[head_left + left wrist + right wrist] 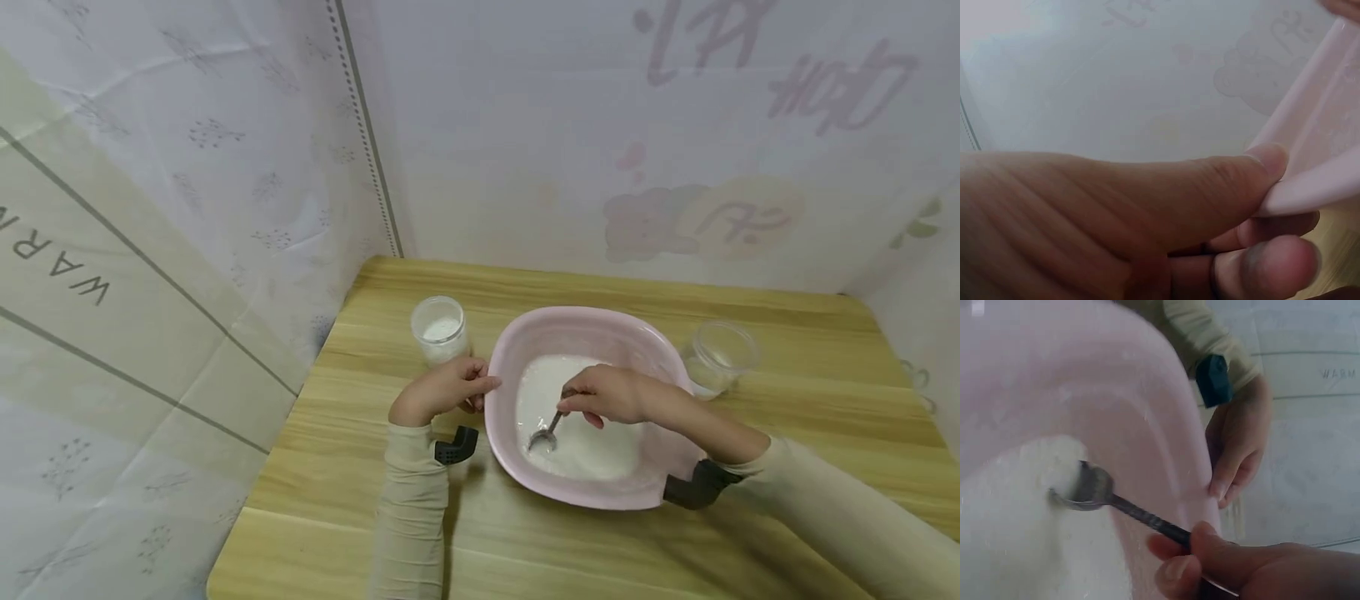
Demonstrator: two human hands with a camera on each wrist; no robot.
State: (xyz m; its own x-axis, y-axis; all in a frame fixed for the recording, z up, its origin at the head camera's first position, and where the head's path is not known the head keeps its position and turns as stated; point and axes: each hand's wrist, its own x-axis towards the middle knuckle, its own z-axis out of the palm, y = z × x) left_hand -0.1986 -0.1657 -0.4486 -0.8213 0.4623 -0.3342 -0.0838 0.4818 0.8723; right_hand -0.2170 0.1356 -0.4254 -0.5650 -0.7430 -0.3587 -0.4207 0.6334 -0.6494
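Note:
A pink plastic basin [504, 450] stands on the table with white liquid [592, 450] in its bottom. My left hand [448, 387] pinches the basin's left rim, thumb on top and fingers beneath, as the left wrist view shows up close. Over the basin, my right hand [611, 394] holds a metal spoon [553, 423] by its handle. The spoon's bowl [1094, 487] dips at the surface of the white liquid, toward the left side of the basin.
A clear jar [440, 329] with white contents stands behind my left hand. Another clear jar [720, 354] is right of the basin, close to my right forearm. The wooden table [315, 508] meets printed wall cloths [525, 167] at the back and left.

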